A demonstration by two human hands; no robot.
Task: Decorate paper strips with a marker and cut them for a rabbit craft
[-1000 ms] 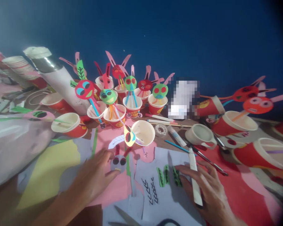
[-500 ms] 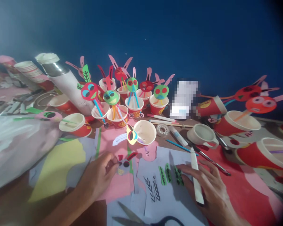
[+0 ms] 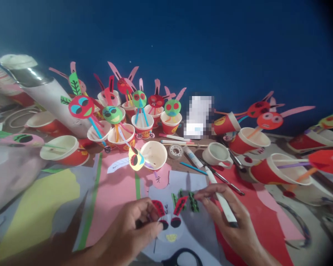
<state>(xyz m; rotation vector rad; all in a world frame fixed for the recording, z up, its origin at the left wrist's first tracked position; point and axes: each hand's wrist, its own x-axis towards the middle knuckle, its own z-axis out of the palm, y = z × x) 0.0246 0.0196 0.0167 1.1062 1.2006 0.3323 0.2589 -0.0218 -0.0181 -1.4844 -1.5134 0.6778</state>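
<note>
My left hand point(image 3: 133, 227) pinches the left edge of a pale round paper face point(image 3: 170, 226) with red ears, black eyes and a yellow mouth. It is held over a white sheet point(image 3: 192, 231). A white marker point(image 3: 222, 197) lies across my right hand point(image 3: 235, 214), tucked between the fingers. My right fingertips are close to a green paper strip point(image 3: 193, 202) with black markings; whether they touch it I cannot tell. More green strips lie just left of it. Scissors point(image 3: 183, 255) show only by their black handle at the lower edge.
Red paper cups point(image 3: 170, 123) with paper puppets on straws stand along the blue wall. A cup point(image 3: 157, 153) with a yellow paper face point(image 3: 135, 159) leaning at it, a tape roll point(image 3: 175, 151), a glue tube point(image 3: 192, 157) and a mug point(image 3: 217, 154) lie ahead. Red paper point(image 3: 246, 229) is right.
The paper face has moved right in my left hand, from above the pink paper to over the white sheet. My view has turned right. My right hand still has the marker by the green strips.
</note>
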